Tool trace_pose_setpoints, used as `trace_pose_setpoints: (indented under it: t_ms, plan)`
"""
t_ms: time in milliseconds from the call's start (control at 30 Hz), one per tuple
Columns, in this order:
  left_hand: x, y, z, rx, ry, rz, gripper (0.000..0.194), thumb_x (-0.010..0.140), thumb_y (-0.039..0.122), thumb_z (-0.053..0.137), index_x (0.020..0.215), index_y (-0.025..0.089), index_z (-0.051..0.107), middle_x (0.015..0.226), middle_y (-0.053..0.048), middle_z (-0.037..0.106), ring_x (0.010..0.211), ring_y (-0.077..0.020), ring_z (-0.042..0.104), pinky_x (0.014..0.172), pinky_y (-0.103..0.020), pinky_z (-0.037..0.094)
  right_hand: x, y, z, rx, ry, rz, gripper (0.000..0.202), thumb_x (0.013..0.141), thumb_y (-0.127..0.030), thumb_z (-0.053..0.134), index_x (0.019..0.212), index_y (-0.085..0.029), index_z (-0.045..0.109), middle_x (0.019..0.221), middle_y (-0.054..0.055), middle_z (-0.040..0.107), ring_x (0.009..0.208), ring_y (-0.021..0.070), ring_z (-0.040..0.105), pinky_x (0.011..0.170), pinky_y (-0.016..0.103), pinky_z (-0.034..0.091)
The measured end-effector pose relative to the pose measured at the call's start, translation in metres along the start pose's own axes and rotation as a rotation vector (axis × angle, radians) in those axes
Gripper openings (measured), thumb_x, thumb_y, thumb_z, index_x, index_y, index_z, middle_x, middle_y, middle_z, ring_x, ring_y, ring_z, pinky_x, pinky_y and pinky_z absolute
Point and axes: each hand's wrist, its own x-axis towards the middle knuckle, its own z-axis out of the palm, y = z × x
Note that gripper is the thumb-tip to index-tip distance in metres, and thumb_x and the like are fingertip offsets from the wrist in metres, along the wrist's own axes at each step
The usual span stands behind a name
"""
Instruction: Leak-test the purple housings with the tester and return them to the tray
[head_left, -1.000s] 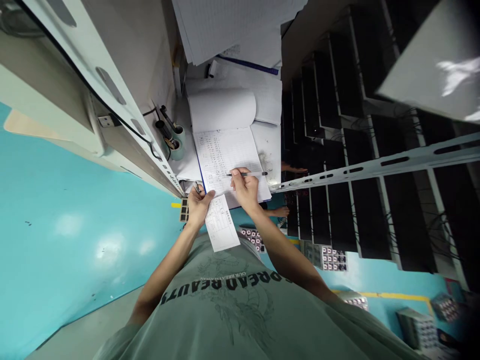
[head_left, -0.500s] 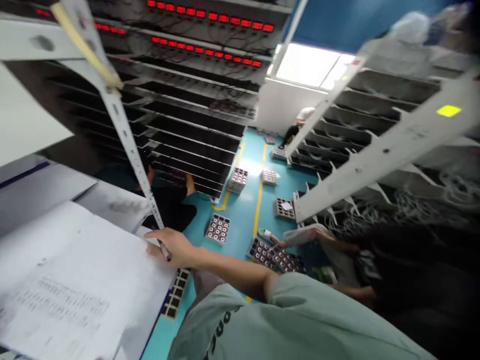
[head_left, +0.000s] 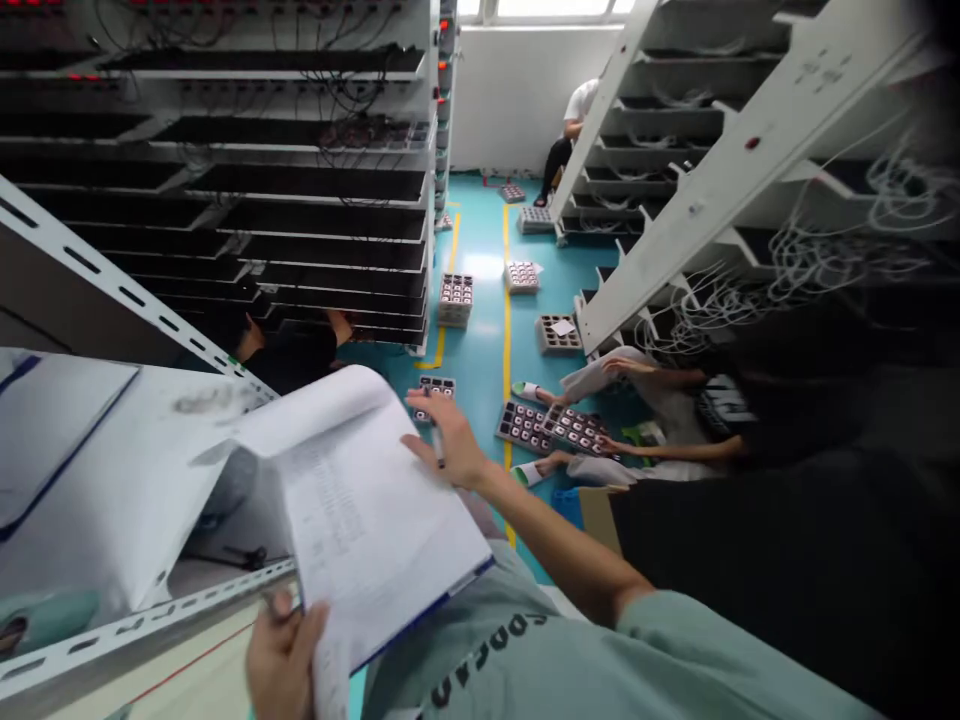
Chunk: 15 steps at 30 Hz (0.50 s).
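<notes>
A blue-edged clipboard with white sheets (head_left: 375,530) is tilted in front of my body, its top sheet curling over at the far end. My left hand (head_left: 285,655) grips the near left edge of the papers between thumb and fingers. Over the far right corner is my right hand (head_left: 450,440), closed around a dark pen (head_left: 437,445), with its fingertips by the sheet's edge. Small print covers part of the page, too blurred to read.
Metal racks (head_left: 307,190) stand on the left, more racks (head_left: 675,230) on the right. Trays (head_left: 456,300) of small parts dot the blue floor. A seated person (head_left: 675,410) handles trays at right. A white shelf (head_left: 150,440) holds another clipboard (head_left: 60,430).
The clipboard and papers have come off the shelf side toward my body, and the top sheet has lifted. My left hand has come into view. The view has turned.
</notes>
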Motion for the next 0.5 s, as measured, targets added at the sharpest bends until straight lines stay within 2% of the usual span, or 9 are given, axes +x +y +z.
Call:
trace_pose_setpoints:
  t_ms: [67, 133, 267, 367, 500]
  plan:
    - [0.013, 0.007, 0.041, -0.095, -0.146, -0.058, 0.072, 0.046, 0.037, 0.097, 0.086, 0.024, 0.040, 0.059, 0.010, 0.057, 0.050, -0.0118, 0.057, 0.051, -0.019, 0.047, 0.010, 0.029, -0.034, -0.072, 0.020, -0.033, 0.046, 0.086, -0.033, 0.073, 0.129, -0.021, 0.062, 0.137, 0.011, 0.064, 0.141, 0.0313, 0.046, 0.119, 0.055, 0.038]
    - [0.024, 0.016, 0.086, -0.141, -0.270, -0.077, 0.071, 0.051, 0.036, 0.096, 0.087, 0.025, 0.036, 0.066, 0.008, 0.063, 0.057, -0.0140, 0.064, 0.056, -0.019, 0.050, 0.026, 0.064, -0.070, -0.083, 0.018, 0.001, 0.048, 0.084, -0.033, 0.075, 0.129, -0.022, 0.063, 0.134, 0.011, 0.066, 0.142, 0.0314, 0.045, 0.118, 0.055, 0.039]
    - [0.052, 0.031, 0.182, -0.134, -0.463, -0.113, 0.066, 0.059, 0.030, 0.093, 0.089, 0.025, 0.035, 0.074, 0.004, 0.068, 0.066, -0.0178, 0.070, 0.057, -0.021, 0.051, 0.074, 0.140, -0.152, 0.119, 0.094, 0.244, 0.049, 0.074, -0.032, 0.083, 0.120, -0.021, 0.070, 0.130, 0.011, 0.068, 0.140, 0.0315, 0.048, 0.120, 0.051, 0.033]
    - [0.079, 0.043, 0.263, -0.080, -0.593, -0.146, 0.065, 0.061, 0.030, 0.092, 0.090, 0.025, 0.033, 0.070, 0.004, 0.067, 0.062, -0.0174, 0.068, 0.055, -0.021, 0.050, 0.116, 0.197, -0.220, 0.218, 0.191, 0.384, 0.043, 0.071, -0.038, 0.085, 0.109, -0.021, 0.073, 0.116, 0.008, 0.074, 0.119, 0.0284, 0.063, 0.113, 0.047, 0.042]
    - [0.108, 0.064, 0.378, -0.048, -0.700, -0.168, 0.063, 0.066, 0.031, 0.090, 0.090, 0.025, 0.032, 0.063, 0.006, 0.064, 0.051, -0.0124, 0.061, 0.051, -0.018, 0.045, 0.166, 0.266, -0.301, 0.364, 0.317, 0.553, 0.043, 0.071, -0.042, 0.083, 0.105, -0.019, 0.072, 0.093, 0.004, 0.076, 0.087, 0.0211, 0.070, 0.087, 0.035, 0.056]
